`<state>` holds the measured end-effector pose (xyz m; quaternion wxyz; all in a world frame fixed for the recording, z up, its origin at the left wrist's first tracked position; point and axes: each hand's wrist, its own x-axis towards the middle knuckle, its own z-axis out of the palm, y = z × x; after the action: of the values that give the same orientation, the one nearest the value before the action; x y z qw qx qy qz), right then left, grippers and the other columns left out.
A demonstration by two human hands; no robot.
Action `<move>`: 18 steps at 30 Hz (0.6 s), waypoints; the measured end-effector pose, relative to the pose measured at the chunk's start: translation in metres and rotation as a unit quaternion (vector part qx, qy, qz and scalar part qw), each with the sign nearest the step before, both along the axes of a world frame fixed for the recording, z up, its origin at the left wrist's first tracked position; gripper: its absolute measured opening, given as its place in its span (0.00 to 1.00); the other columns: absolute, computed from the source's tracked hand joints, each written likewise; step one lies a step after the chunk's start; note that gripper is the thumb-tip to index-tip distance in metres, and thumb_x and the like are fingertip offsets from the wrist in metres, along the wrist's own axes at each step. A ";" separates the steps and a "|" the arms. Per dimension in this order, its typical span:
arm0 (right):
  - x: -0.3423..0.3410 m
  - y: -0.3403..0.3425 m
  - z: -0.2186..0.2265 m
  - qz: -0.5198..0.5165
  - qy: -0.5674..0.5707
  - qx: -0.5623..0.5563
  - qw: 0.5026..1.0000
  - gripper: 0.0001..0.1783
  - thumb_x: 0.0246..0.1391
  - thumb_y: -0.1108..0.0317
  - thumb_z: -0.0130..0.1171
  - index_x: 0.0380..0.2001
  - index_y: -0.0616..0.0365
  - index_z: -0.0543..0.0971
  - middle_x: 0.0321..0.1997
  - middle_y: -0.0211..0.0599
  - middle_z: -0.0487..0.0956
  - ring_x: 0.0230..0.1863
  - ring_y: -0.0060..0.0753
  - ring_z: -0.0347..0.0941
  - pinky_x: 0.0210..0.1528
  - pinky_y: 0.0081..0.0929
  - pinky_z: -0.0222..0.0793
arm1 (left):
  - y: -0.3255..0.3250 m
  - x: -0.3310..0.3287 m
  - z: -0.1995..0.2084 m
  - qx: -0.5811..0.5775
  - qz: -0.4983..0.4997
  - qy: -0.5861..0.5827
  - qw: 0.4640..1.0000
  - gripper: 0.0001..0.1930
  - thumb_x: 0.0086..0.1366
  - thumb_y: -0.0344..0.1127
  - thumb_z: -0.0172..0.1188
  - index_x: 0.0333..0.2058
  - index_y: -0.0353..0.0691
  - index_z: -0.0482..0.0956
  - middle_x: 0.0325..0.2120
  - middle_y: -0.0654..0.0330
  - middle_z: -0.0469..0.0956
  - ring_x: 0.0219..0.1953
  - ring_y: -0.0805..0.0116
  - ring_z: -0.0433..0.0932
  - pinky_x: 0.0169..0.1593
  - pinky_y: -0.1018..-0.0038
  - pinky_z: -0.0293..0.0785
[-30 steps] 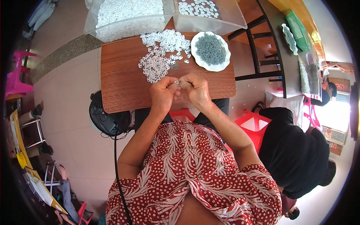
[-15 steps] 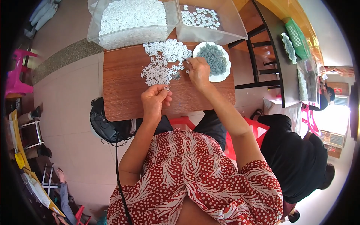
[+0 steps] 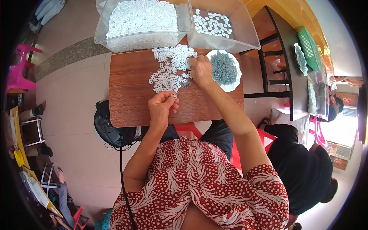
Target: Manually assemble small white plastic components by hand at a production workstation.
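Above the near part of the wooden table (image 3: 132, 103), my left hand (image 3: 159, 109) pinches a small white plastic piece (image 3: 173, 96) with a hole between thumb and forefinger. My right hand (image 3: 201, 72) is at the right edge of a heap of similar white pieces (image 3: 166, 76), its fingers drawn together. Whatever those fingertips hold is hidden. Just right of that hand is a white scalloped plate (image 3: 237, 81) piled with small grey screw-like parts (image 3: 223, 69). A few more such metal parts (image 3: 185, 83) lie beside the white heap.
Two clear plastic bins stand at the table's far edge: the left bin (image 3: 100, 36) is full of white pieces, while the right bin (image 3: 245, 38) has a scattered layer. A black bag (image 3: 109, 122) hangs by the near left corner. Someone in black (image 3: 301, 165) sits at right.
The whole view has shifted slightly. My right hand has moved a little left, away from the plate and against the white heap. My left hand still pinches its piece.
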<state>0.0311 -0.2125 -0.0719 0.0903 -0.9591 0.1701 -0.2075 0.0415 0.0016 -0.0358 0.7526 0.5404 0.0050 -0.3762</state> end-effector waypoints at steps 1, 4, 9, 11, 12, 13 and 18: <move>-0.002 -0.002 0.001 0.014 -0.016 0.028 0.999 0.10 0.33 0.75 0.57 0.26 0.56 0.77 0.28 0.43 0.72 0.34 0.47 0.68 0.32 0.41 0.67 | 0.000 0.000 -0.001 -0.001 0.001 -0.004 1.000 0.06 0.60 0.25 0.54 0.35 0.29 0.75 0.24 0.56 0.77 0.20 0.76 0.73 0.22 0.83 0.69; -0.007 -0.008 0.001 0.015 -0.041 0.082 0.996 0.09 0.35 0.76 0.56 0.26 0.55 0.78 0.27 0.43 0.72 0.33 0.47 0.68 0.32 0.41 0.67 | 0.001 0.002 -0.001 0.006 0.005 -0.005 1.000 0.06 0.60 0.25 0.54 0.35 0.29 0.75 0.24 0.56 0.77 0.20 0.76 0.73 0.22 0.83 0.69; -0.010 0.000 0.002 0.039 -0.010 0.003 0.999 0.08 0.36 0.76 0.55 0.25 0.54 0.78 0.27 0.41 0.72 0.34 0.45 0.69 0.31 0.40 0.67 | -0.001 0.002 -0.003 0.012 0.004 -0.004 1.000 0.06 0.60 0.25 0.54 0.35 0.29 0.76 0.24 0.56 0.77 0.20 0.76 0.73 0.22 0.83 0.69; -0.011 0.000 -0.001 0.059 0.001 -0.018 0.998 0.08 0.37 0.76 0.55 0.24 0.54 0.78 0.27 0.41 0.72 0.34 0.45 0.69 0.31 0.39 0.67 | -0.002 0.002 -0.002 0.008 0.004 0.001 1.000 0.06 0.60 0.25 0.54 0.35 0.29 0.76 0.24 0.56 0.77 0.20 0.76 0.73 0.22 0.83 0.69; -0.011 -0.001 -0.003 0.045 -0.009 -0.011 0.999 0.08 0.36 0.75 0.56 0.25 0.54 0.78 0.27 0.40 0.72 0.34 0.45 0.69 0.31 0.39 0.68 | -0.001 0.002 -0.003 0.005 0.003 0.003 1.000 0.07 0.60 0.26 0.54 0.35 0.29 0.76 0.24 0.56 0.77 0.20 0.76 0.73 0.22 0.83 0.69; -0.012 -0.003 -0.004 0.031 -0.020 -0.004 0.999 0.08 0.36 0.75 0.56 0.25 0.53 0.79 0.27 0.40 0.72 0.34 0.44 0.69 0.31 0.39 0.68 | -0.001 0.002 -0.003 0.001 0.002 0.006 1.000 0.07 0.60 0.26 0.54 0.35 0.29 0.76 0.24 0.56 0.77 0.20 0.76 0.74 0.22 0.83 0.69; -0.008 -0.003 0.009 0.034 -0.018 0.032 0.999 0.07 0.36 0.75 0.56 0.24 0.54 0.78 0.27 0.42 0.72 0.34 0.46 0.69 0.31 0.39 0.68 | 0.002 0.004 -0.001 0.018 0.008 0.000 1.000 0.06 0.60 0.26 0.54 0.35 0.30 0.76 0.24 0.56 0.77 0.20 0.76 0.73 0.22 0.83 0.69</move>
<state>0.0227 -0.2157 -0.0631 0.1310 -0.9571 0.1426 -0.2155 0.0455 0.0041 -0.0365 0.7458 0.5541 0.0159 -0.3695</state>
